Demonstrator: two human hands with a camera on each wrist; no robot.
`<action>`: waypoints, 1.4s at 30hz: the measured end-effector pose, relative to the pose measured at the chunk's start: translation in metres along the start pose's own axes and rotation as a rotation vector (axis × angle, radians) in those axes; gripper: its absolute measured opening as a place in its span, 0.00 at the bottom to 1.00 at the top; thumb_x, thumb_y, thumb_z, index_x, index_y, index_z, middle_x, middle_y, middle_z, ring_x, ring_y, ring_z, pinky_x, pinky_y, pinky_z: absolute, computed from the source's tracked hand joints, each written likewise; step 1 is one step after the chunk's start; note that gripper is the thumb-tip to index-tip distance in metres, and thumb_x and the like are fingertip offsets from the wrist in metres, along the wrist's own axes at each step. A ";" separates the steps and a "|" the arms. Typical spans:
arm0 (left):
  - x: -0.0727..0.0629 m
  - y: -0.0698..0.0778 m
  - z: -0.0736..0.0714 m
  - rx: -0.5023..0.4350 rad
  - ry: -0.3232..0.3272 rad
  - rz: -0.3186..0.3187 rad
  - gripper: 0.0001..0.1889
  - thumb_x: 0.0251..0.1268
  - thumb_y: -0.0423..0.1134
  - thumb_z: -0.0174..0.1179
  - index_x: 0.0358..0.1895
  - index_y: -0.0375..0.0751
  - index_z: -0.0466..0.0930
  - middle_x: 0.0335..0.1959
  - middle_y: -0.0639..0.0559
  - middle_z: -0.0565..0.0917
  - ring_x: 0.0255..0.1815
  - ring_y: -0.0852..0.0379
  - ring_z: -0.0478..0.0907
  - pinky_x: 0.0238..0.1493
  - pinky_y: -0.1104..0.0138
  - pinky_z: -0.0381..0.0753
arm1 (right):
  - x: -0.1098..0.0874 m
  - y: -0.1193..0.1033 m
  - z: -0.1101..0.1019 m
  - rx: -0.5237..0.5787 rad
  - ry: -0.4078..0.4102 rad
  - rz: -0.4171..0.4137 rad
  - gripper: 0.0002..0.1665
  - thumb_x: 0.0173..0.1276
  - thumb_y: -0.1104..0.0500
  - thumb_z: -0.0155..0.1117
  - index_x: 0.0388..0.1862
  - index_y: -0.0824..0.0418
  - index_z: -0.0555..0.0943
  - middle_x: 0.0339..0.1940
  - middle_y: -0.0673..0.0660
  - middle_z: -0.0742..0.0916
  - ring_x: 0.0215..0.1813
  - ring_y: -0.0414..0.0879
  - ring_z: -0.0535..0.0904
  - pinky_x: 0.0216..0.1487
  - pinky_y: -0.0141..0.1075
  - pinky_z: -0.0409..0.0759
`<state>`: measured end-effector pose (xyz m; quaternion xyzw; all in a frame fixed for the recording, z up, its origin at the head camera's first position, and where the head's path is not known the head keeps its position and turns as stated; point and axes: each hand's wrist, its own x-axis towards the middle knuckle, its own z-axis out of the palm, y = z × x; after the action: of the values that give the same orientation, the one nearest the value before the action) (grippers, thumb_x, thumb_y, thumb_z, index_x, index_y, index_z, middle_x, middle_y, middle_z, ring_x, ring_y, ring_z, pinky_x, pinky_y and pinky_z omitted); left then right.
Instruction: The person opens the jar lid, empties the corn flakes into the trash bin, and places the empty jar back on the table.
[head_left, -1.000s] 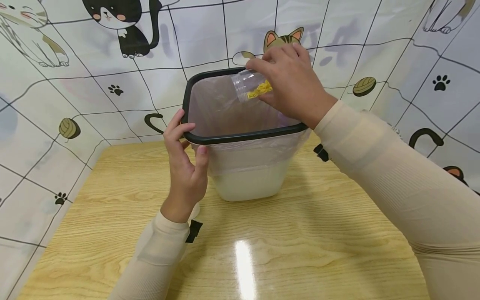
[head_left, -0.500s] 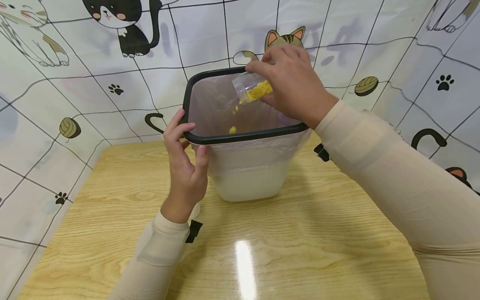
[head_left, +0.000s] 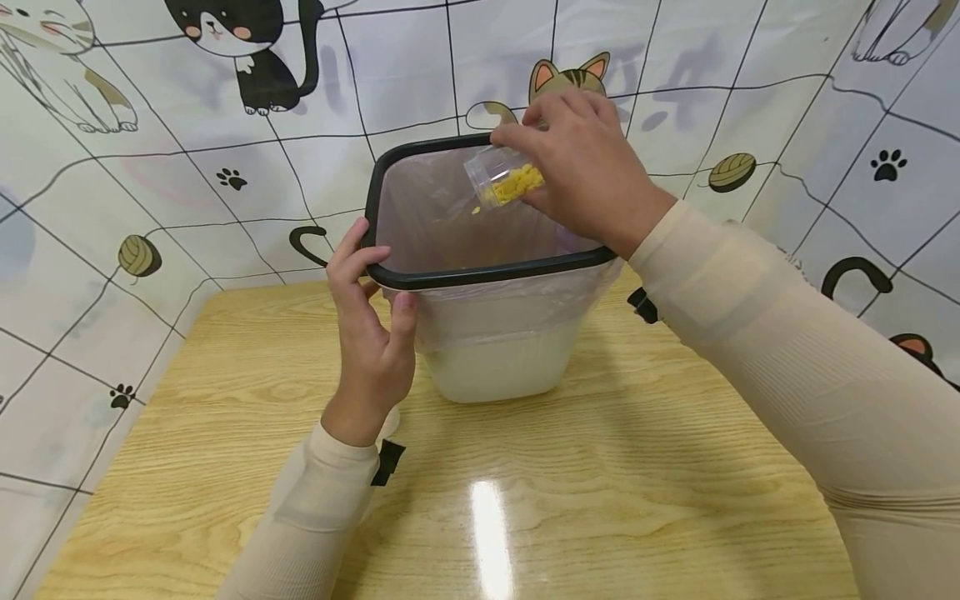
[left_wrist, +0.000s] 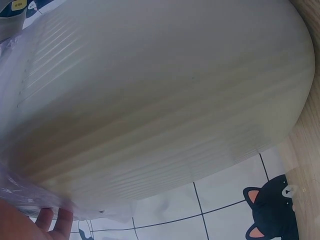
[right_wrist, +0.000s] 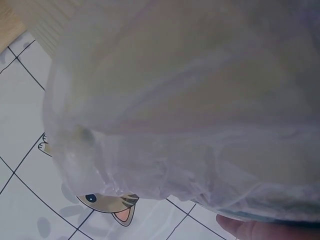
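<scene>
A white trash bin (head_left: 495,367) with a black rim (head_left: 487,275) and a thin translucent liner (head_left: 517,308) stands upright in the head view. My left hand (head_left: 371,342) holds its near left corner, fingertips at the rim and thumb against the front side. Over the bin's mouth, my right hand (head_left: 588,167) grips a small clear plastic jar (head_left: 483,171), tilted with its mouth to the left and slightly down. Small yellow pieces (head_left: 517,183) lie along the jar's lower side, and one loose piece (head_left: 476,210) shows just below its mouth. The bin's bottom inside is hidden.
The bin stands on a light wood-grain table (head_left: 600,500), close to a cat-patterned backdrop (head_left: 405,83) that rises behind and on both sides. In the left wrist view the bin's pale wall (left_wrist: 165,100) fills most of the picture.
The jar has tipped further down at its mouth. Yellow pieces began falling into the bin half a second ago; fewer are in the air now. The left hand has stayed put.
</scene>
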<state>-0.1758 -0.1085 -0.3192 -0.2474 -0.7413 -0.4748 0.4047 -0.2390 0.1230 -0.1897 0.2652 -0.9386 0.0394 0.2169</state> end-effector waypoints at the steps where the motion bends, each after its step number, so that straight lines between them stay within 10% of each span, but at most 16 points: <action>1: 0.000 0.000 0.000 0.000 0.001 0.001 0.33 0.74 0.66 0.42 0.60 0.37 0.60 0.76 0.44 0.59 0.74 0.51 0.62 0.54 0.54 0.71 | 0.000 0.000 0.000 -0.001 -0.002 0.001 0.34 0.62 0.57 0.74 0.68 0.52 0.75 0.64 0.65 0.78 0.71 0.62 0.66 0.77 0.58 0.52; 42: 0.001 0.000 -0.001 0.011 0.001 -0.007 0.33 0.74 0.66 0.42 0.60 0.38 0.61 0.76 0.45 0.59 0.75 0.52 0.61 0.55 0.54 0.71 | 0.000 0.001 0.001 -0.044 0.028 -0.052 0.33 0.62 0.61 0.74 0.66 0.54 0.77 0.64 0.65 0.78 0.71 0.61 0.66 0.75 0.56 0.54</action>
<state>-0.1762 -0.1097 -0.3184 -0.2424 -0.7446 -0.4723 0.4046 -0.2400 0.1234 -0.1902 0.2842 -0.9289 0.0169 0.2367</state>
